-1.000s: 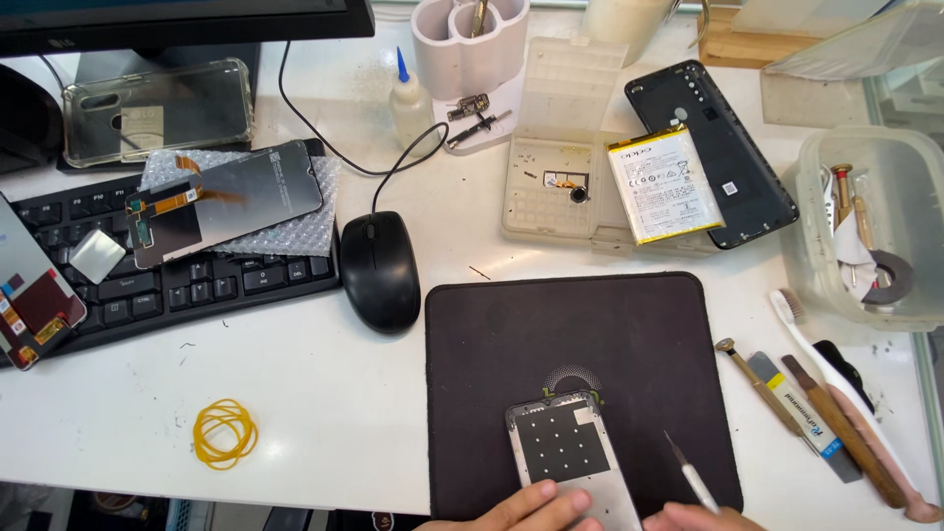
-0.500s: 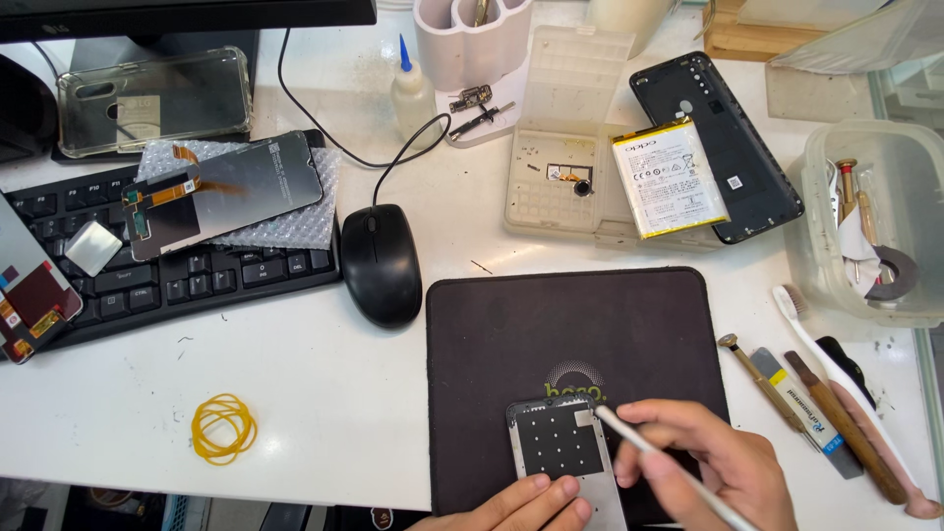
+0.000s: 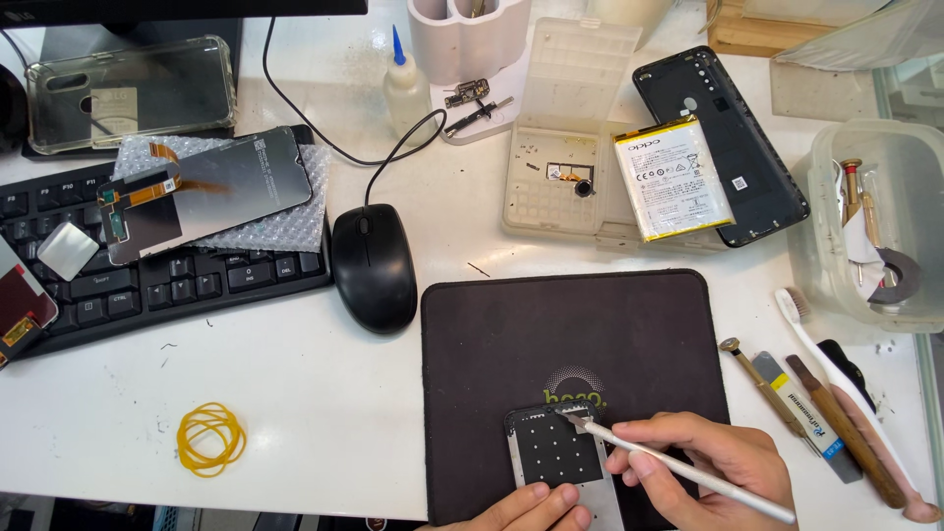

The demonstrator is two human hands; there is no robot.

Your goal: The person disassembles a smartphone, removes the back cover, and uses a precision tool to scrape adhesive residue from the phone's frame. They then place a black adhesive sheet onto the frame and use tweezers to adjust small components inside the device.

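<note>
Pinning the phone frame (image 3: 559,462) flat on the dark mat (image 3: 570,334), left hand (image 3: 536,509) fingers pressed down; right hand (image 3: 713,472) pinches a white stylus (image 3: 678,467), tip at the frame's top edge.

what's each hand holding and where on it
Right hand pinches a thin white tool mid-shaft, tip on the phone frame; left hand steadies the frame's lower end.

A white counter (image 3: 295,393) carried a dark work mat (image 3: 570,334), a black mouse (image 3: 374,267) and a black keyboard (image 3: 167,285). A yellow rubber band (image 3: 210,439) lay near the front edge; hand tools (image 3: 826,413) and a clear plastic tub (image 3: 865,226) sat right of the mat.
</note>
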